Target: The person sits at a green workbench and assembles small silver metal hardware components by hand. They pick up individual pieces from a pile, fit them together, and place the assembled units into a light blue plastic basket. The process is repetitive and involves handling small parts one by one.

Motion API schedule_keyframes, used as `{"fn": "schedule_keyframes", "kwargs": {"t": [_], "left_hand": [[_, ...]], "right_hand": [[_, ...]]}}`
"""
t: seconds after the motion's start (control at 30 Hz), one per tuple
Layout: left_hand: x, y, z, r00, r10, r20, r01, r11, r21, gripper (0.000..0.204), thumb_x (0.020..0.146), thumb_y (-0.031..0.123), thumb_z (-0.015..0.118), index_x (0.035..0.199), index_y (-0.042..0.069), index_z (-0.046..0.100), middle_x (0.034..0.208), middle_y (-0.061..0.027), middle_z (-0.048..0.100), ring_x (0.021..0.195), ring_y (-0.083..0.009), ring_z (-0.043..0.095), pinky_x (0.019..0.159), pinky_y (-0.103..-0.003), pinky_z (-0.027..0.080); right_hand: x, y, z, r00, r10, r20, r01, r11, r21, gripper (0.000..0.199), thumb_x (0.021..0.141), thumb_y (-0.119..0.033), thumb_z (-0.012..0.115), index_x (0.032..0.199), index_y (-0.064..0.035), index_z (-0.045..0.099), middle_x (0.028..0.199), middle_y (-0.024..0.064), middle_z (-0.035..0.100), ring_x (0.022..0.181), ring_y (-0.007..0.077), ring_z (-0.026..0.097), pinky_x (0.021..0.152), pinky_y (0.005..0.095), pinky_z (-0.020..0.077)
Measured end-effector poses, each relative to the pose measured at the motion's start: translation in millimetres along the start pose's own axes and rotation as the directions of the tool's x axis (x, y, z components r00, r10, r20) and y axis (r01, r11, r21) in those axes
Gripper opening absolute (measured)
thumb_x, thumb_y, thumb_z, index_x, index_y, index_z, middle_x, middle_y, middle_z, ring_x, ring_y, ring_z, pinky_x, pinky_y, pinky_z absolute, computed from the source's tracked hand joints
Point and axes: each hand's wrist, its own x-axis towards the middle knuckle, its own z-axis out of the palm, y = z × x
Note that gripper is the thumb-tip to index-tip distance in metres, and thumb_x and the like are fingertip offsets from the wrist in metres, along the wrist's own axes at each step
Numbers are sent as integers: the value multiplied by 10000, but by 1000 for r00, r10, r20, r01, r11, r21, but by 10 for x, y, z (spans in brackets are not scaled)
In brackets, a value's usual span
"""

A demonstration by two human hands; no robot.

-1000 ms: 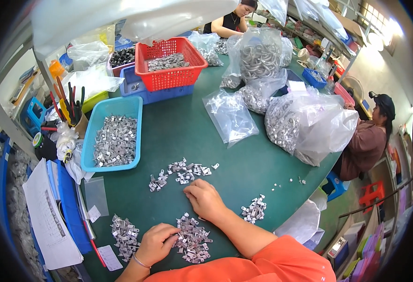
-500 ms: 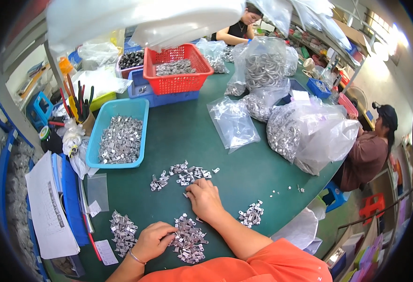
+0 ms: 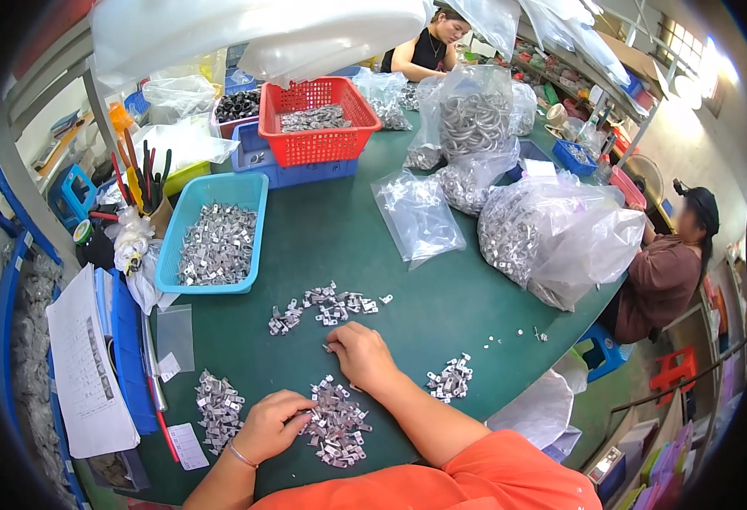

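Bent metal brackets with a hole lie in several loose piles on the green tabletop (image 3: pixel 322 229). My right hand (image 3: pixel 363 357) is just on the near side of the far pile (image 3: pixel 331 306), thumb and fingers pinched on one small bracket (image 3: pixel 328 348). My left hand (image 3: pixel 273 425) rests low between the left pile (image 3: pixel 219 410) and the near middle pile (image 3: pixel 337 425). Its thumb and forefinger come together at the middle pile's left edge; what they hold, if anything, is too small to make out. A smaller pile (image 3: pixel 451 378) lies right of my right forearm.
A turquoise tub (image 3: pixel 261 217) of brackets stands at left, behind it a red basket (image 3: pixel 365 140) on a blue bin. Clear bags of metal parts (image 3: pixel 518 246) crowd the right. Papers (image 3: pixel 93 374) and a red pen (image 3: pixel 167 438) line the left edge. Two people sit beyond.
The whole view has shifted slightly. My right hand has drawn back a little from the far pile with the bracket in its fingers. My left hand stays beside the near middle pile.
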Motion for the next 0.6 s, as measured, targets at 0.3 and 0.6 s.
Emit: {"fn": "schedule_keyframes", "kwargs": {"t": [0.3,0.6], "left_hand": [[8,40,-30,998,-48,28,49,999,-19,200,780,62,679,980,49,683,919,-99,664,841,-284,630,770,-346,498],[-5,-95,34,990,-52,-132,44,997,-63,129,816,20,653,945,6,653,906,-121,649,836,-244,639,724,-312,514]], "right_hand": [[1,-88,-101,997,-76,-15,76,996,42,79,764,-23,665,837,-52,664,813,116,620,764,333,616,672,400,504],[65,-216,-81,951,223,215,-304,806,508,90,779,-5,700,867,1,681,793,70,676,758,134,640,686,279,520]]}}
